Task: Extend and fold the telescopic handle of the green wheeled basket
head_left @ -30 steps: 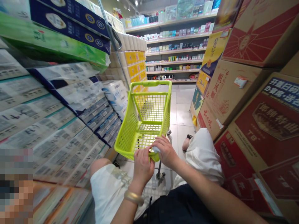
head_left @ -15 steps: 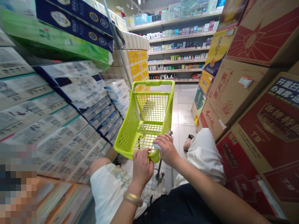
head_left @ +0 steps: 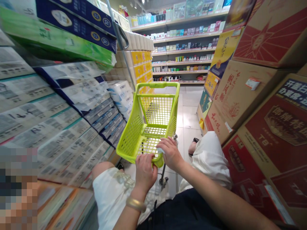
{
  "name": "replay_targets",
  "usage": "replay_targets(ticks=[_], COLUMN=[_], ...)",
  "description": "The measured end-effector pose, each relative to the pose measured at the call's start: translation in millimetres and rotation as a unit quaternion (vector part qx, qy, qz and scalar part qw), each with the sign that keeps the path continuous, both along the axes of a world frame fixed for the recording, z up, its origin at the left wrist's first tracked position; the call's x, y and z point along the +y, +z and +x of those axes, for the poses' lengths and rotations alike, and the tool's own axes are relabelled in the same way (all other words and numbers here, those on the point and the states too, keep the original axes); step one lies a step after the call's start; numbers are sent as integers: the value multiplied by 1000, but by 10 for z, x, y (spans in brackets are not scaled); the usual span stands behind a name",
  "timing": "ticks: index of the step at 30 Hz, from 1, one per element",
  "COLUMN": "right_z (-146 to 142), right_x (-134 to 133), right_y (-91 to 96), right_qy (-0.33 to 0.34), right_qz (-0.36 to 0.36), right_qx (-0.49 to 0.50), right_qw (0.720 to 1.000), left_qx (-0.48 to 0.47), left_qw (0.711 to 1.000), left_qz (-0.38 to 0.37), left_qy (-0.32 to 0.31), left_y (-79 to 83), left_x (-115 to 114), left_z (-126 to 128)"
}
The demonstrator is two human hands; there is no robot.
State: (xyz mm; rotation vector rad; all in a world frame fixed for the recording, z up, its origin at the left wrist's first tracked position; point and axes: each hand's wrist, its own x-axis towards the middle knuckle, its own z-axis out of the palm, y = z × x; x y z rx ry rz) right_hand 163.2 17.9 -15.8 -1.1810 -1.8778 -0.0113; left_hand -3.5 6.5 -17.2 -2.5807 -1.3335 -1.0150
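A lime-green plastic shopping cart (head_left: 129, 142) with a lattice basket stands between my knees, its basket holding nothing. The bangled wrist belongs to my left hand (head_left: 145, 171), whose fingers are curled over the basket's near rim with the thumb outside. At the rim's near right corner, my right hand (head_left: 170, 153) is closed over a small white wad (head_left: 160, 150), a tissue or cloth by its look. Its palm and most of the wad are hidden. Below the basket, a wheel (head_left: 163, 181) shows on a dark metal leg.
Stacked packs of tissue paper (head_left: 59, 134) rise close on the left. Large cartons (head_left: 240, 92) crowd the right side. A tiled floor (head_left: 188, 115) runs to shelves (head_left: 182, 52) of small boxes and bottles. A pixelated patch covers the lower left corner.
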Motion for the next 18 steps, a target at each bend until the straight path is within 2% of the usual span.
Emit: replay_targets(ticks=[3,5,10,12,18], right_z=[-86,-77,52,47,-135], right_x=[-130,-118,102,103,-209], right_y=[-40,-30,43,42,3], right_qy=[38,51,9,7,69], right_qz=[4,7,-1,1,-13], right_qx=[-12,-25,-13,-5,0], right_qw=[999,998,1000,1000,998], left_qx=[1,5,7,5,0], left_qw=[1000,1000,1000,1000,1000], left_qz=[5,1,-5,-2,13], left_qy=[0,-2,-7,-4,-2], left_y=[-9,-5,10,5,-18], left_x=[1,1,-6,-8,-13], left_z=[-22,-42,-49,-36,-45])
